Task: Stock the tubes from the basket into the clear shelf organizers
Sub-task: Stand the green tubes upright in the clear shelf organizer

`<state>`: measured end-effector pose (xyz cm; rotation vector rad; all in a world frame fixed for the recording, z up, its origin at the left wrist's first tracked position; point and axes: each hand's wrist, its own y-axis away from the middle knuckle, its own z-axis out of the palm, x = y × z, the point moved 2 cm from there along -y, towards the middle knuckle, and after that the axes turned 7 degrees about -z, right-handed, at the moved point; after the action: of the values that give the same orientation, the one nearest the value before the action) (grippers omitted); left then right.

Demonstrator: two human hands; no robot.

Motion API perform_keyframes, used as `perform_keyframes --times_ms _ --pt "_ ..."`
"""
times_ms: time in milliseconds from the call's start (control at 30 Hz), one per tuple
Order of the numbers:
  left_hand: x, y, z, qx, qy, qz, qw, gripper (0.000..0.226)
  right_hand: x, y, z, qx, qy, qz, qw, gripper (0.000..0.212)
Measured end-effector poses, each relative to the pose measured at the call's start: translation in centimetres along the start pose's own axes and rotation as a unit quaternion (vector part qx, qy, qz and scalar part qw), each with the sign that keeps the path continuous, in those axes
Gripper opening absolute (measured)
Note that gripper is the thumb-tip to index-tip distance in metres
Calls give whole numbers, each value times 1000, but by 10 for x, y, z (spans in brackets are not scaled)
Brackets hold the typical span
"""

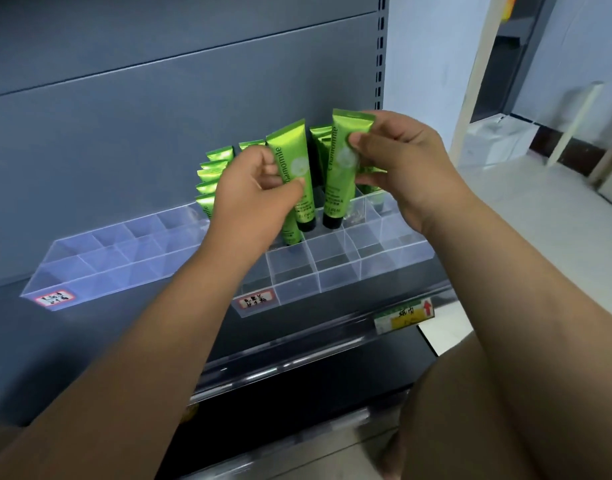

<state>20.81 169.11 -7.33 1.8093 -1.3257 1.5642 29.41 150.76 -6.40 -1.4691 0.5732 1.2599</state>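
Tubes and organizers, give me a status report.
Left hand grips one tube, right hand another. Both caps-down over right organizer. Nothing in the way.

Glossy metallic-green tubes — clear, smooth plastic organizers.

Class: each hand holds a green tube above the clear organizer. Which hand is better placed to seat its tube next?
Left hand, probably: its tube sits lower, cap nearly in the organizer; the right hand holds its tube higher.
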Motion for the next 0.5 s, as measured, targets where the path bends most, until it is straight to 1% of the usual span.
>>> perform_keyframes --times_ms 100,200,333,500 --pt "8 -10 7 -12 -19 9 1000 27 1 -5 -2 13 -8 9 1000 15" --pt "17 -18 11 -28 -21 16 999 33 3 -9 -4 26 -3 14 1000 14" --pt "31 -25 15 -19 -64 19 998 26 5 -10 -8 34 4 19 999 13" --pt "35 -34 17 -36 -112 7 993 25 9 -8 -13 54 32 17 998 14"
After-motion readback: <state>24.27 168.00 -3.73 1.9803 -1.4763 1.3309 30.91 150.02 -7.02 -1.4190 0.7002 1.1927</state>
